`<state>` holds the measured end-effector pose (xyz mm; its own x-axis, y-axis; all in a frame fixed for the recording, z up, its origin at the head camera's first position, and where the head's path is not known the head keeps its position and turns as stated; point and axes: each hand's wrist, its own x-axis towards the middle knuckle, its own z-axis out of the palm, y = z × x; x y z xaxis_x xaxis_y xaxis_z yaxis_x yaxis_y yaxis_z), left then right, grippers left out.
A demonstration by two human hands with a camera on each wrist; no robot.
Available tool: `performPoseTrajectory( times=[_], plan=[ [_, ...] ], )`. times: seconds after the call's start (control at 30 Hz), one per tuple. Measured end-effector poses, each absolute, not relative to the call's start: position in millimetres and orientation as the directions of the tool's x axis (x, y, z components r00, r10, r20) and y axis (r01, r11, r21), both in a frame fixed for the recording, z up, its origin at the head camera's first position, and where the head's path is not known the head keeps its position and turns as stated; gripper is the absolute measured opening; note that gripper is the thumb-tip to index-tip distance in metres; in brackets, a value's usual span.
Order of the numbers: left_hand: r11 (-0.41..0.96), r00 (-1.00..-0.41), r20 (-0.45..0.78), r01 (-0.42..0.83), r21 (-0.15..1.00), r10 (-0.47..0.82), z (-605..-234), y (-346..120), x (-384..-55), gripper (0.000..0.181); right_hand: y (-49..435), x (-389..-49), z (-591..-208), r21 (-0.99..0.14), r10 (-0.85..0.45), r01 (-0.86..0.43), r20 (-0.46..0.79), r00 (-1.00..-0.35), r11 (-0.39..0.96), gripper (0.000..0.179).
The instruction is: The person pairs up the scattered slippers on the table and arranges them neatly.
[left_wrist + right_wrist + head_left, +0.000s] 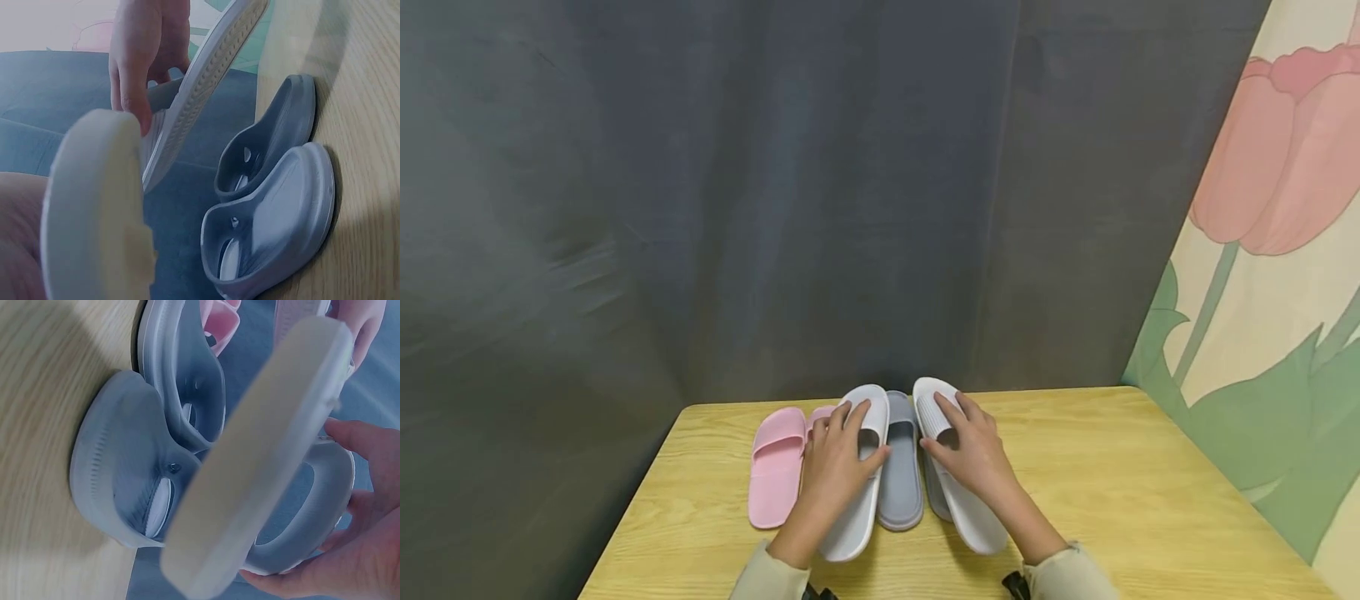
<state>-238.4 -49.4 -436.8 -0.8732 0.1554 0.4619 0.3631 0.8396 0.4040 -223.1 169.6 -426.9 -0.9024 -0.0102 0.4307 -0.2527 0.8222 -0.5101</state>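
Observation:
My left hand [837, 462] grips a white slipper [852, 533] by its strap, fingers over the top and thumb at the inner side. With my right hand [973, 450] I hold a second white slipper [977, 521] the same way, its toe tilted inward. Both white slippers are raised off the table, as the wrist views show. Between and partly beneath them stands a grey slipper [900, 483]; another grey slipper [100, 469] is mostly covered by the right white one in the head view.
A pink slipper [777, 483] lies at the left of the row, its mate [820, 412] mostly behind my left hand. The wooden table [1112, 475] ends at a dark curtain [850, 208]. A wall with painted tulips [1262, 333] borders the right side.

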Motion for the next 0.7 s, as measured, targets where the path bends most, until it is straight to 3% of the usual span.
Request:
performPoseTrajectory(
  times=[0.7],
  plan=[
    [0.816,-0.839,0.508,0.425,0.393,0.193,-434.9,-16.4,-238.2,0.075,170.9,-222.4,-420.9,-0.511,-0.001,-0.231,0.410,-0.912,0.828,0.069]
  ],
)
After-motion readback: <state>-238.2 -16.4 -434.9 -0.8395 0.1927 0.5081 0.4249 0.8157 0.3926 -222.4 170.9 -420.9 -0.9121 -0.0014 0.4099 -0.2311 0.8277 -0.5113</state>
